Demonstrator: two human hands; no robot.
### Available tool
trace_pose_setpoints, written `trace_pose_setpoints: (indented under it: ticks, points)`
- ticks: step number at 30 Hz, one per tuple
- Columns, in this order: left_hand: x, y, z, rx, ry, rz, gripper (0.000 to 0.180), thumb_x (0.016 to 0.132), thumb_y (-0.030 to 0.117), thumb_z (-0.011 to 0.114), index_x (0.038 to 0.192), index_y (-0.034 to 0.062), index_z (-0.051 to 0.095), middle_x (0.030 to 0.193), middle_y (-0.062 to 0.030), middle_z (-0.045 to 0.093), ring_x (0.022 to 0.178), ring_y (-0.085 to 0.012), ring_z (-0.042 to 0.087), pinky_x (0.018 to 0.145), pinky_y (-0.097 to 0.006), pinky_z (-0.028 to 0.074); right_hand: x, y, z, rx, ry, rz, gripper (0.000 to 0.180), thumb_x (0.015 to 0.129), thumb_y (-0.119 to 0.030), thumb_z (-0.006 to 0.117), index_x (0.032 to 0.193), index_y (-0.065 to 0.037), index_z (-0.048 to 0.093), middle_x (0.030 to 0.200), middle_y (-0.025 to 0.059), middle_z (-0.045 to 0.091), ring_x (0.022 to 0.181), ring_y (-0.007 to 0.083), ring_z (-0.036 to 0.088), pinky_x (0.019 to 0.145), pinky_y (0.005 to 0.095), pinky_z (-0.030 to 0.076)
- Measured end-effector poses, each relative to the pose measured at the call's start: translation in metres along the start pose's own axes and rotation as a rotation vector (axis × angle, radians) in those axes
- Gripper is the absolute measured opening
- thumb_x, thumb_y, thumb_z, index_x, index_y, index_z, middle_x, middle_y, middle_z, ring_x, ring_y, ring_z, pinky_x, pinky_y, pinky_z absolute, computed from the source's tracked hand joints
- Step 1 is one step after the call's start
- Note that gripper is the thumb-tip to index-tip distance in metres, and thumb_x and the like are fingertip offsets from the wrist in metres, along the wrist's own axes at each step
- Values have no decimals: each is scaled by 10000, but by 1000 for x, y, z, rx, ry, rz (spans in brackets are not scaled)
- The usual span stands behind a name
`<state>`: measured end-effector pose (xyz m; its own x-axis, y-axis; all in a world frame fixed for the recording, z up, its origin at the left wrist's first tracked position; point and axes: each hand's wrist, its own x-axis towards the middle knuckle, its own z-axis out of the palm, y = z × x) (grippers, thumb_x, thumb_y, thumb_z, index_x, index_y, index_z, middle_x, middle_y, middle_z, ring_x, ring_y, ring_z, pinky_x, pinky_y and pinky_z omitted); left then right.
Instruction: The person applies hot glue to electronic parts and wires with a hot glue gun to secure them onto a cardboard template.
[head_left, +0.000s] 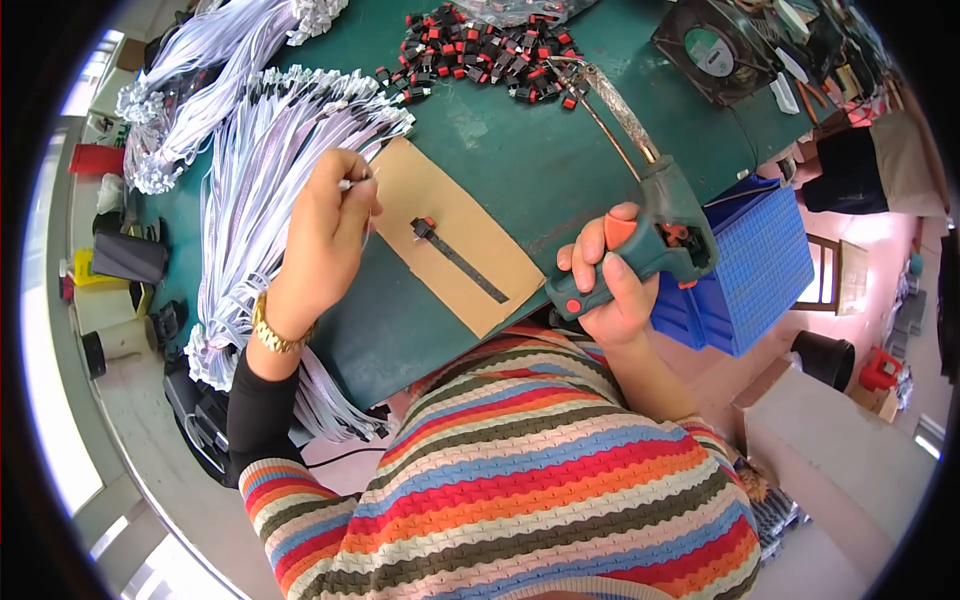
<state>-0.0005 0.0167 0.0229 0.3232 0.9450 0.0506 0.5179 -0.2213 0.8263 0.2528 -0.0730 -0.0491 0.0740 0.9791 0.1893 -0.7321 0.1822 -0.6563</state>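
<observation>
My right hand (622, 300) is wrapped round the green handle of a soldering gun (683, 215) with an orange trigger. The gun's long metal tip and feed tube reach toward a pile of small black-and-red switches (480, 55) at the back. My left hand (330, 225) pinches a thin white wire (348, 184) over the left edge of a cardboard sheet (470, 225). One black-and-red switch (424, 228) sits on the cardboard at the upper end of a black strip (470, 268). Beside my left hand lies a large bundle of white cables (260, 170).
More white cables (225, 40) lie at the back left of the green table (510, 150). A black fan (705, 50) stands at the back right, near some tools. A blue crate (745, 265) is beside the table's right edge, with a dark bin (823, 358) beyond it.
</observation>
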Motion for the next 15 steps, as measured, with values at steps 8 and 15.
trace_pose_setpoints:
  ticks: [8,15]
  points:
    - [-41,-13,7,99,-46,-54,85,778,-3,580,850,-2,535,753,-62,514,548,-105,449,514,-235,384,-3,-2,12,-232,-15,30,403,854,-56,521,1228,-88,372,827,75,513,663,113,512,724,334,465]
    - [-38,-14,20,60,15,-15,75,724,20,631,754,-10,569,718,-69,530,510,-116,493,468,-245,406,-26,-22,23,-741,-187,210,228,832,-53,527,1058,-35,504,730,84,514,620,150,541,598,310,457]
